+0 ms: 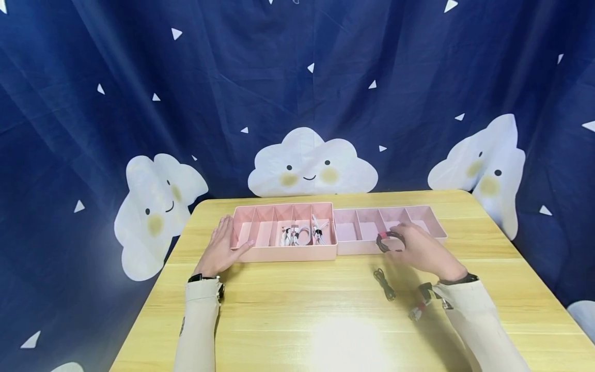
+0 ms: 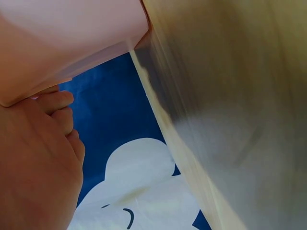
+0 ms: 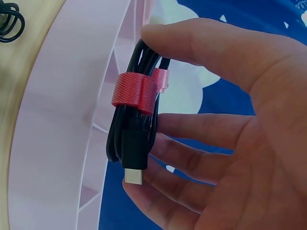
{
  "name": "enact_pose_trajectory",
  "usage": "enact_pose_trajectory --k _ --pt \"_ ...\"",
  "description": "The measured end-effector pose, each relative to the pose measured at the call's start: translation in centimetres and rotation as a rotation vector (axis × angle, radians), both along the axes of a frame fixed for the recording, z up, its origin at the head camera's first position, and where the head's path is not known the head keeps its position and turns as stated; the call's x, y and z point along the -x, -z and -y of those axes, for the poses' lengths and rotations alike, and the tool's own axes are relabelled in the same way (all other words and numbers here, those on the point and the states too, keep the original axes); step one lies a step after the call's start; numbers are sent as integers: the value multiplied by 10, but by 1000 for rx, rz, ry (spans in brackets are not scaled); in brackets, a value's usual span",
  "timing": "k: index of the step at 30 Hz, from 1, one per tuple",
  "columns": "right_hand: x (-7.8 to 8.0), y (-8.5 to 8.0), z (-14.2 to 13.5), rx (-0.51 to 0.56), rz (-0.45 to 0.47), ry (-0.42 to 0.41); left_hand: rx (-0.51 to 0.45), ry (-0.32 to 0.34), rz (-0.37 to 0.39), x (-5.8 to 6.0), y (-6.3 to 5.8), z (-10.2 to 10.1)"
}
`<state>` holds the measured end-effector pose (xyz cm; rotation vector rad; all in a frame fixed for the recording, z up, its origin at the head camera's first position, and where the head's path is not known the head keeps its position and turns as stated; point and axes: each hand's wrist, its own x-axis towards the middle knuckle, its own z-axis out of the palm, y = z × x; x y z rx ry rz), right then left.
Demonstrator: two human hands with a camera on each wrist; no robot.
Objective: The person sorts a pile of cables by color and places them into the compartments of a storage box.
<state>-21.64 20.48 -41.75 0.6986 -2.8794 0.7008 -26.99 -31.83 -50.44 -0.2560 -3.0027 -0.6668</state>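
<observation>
My right hand [image 1: 418,247] holds a coiled black cable [image 1: 389,242] over the front of the lilac box [image 1: 350,248]. In the right wrist view, a red strap [image 3: 135,91] wraps that coil and its pale metal plug points downward. Thumb and fingertips meet the coil from either side. At the other end, my left hand [image 1: 220,250] rests against the pink box [image 1: 283,254], fingers along its left side and thumb by the front rim. White cables [image 1: 289,236] bundled with black ties lie in compartments in the pink box's middle and right.
In front of the lilac box, a bundled black cable [image 1: 384,284] lies on the wooden table [image 1: 279,310]. Another cable with a red tie [image 1: 418,310] is near the right wrist. The two boxes stand end to end, before a dark blue curtain [image 1: 297,93] with clouds.
</observation>
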Motion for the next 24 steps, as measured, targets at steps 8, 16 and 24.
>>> enact_pose_trajectory --k 8,16,24 --pt "3 -9 5 -13 -23 -15 0 -1 0 0 0 -1" --pt "9 -13 10 -27 12 37 -6 0 10 0 0 -1" --pt "16 -18 15 -27 25 34 0 -3 2 0 -1 -1"
